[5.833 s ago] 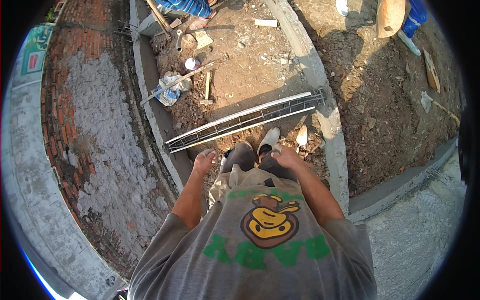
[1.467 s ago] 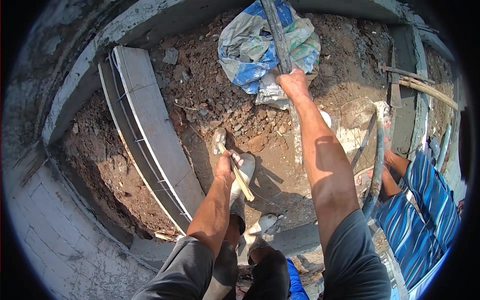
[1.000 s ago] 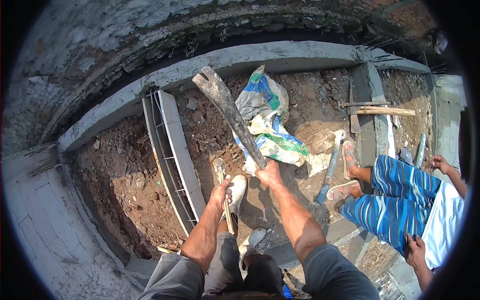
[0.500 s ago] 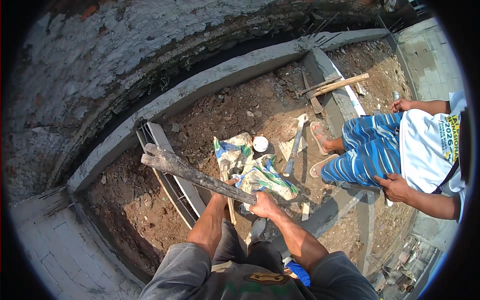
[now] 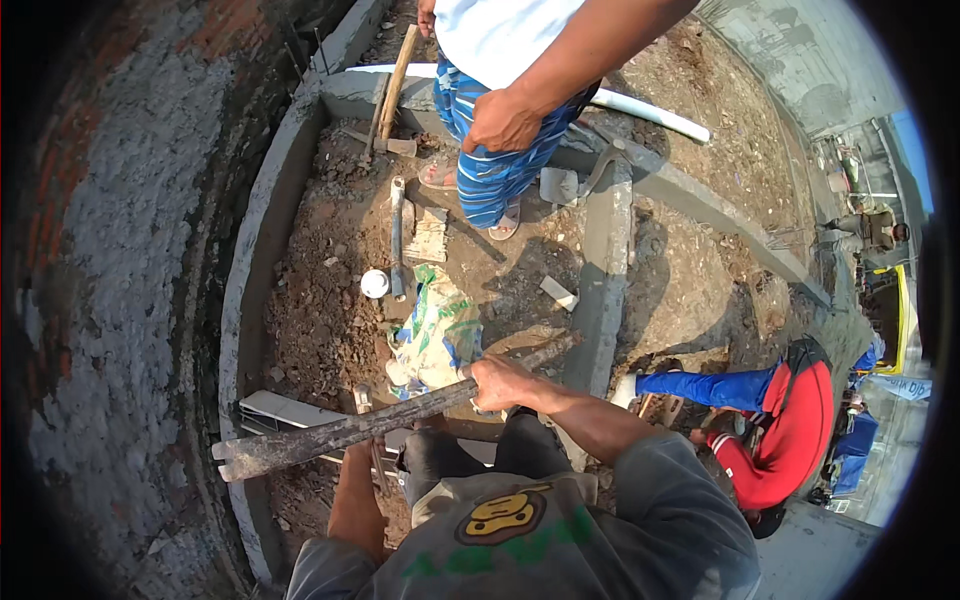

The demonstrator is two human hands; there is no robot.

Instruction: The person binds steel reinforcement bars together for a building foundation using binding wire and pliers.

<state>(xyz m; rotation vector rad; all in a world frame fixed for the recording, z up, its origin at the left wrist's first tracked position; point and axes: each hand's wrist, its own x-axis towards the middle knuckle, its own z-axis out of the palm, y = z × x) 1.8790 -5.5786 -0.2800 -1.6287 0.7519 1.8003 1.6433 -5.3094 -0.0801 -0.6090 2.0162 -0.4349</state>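
Note:
A long, dirt-crusted wooden pole (image 5: 330,437) with a forked end slants across in front of me. My right hand (image 5: 500,383) is wrapped round it right of its middle. My left hand (image 5: 360,452) holds it from below, nearer the forked end, its fingers partly hidden by the pole. Just beyond the pole a crumpled white, green and blue sack (image 5: 440,325) lies on the soil. Behind the pole, by my left hand, is a wooden-handled tool (image 5: 363,400), partly covered.
A person in blue striped shorts (image 5: 490,170) stands ahead; another in a red top (image 5: 795,430) bends at the right. A grey pipe (image 5: 397,240) and white round container (image 5: 375,284) lie on the soil. Concrete beams (image 5: 605,270) and a rough wall (image 5: 130,250) bound the plot.
My view has turned right, bringing the person in red into sight. The pole has swung with me and lies flatter, its forked end lower at the left. Both hands still grip it.

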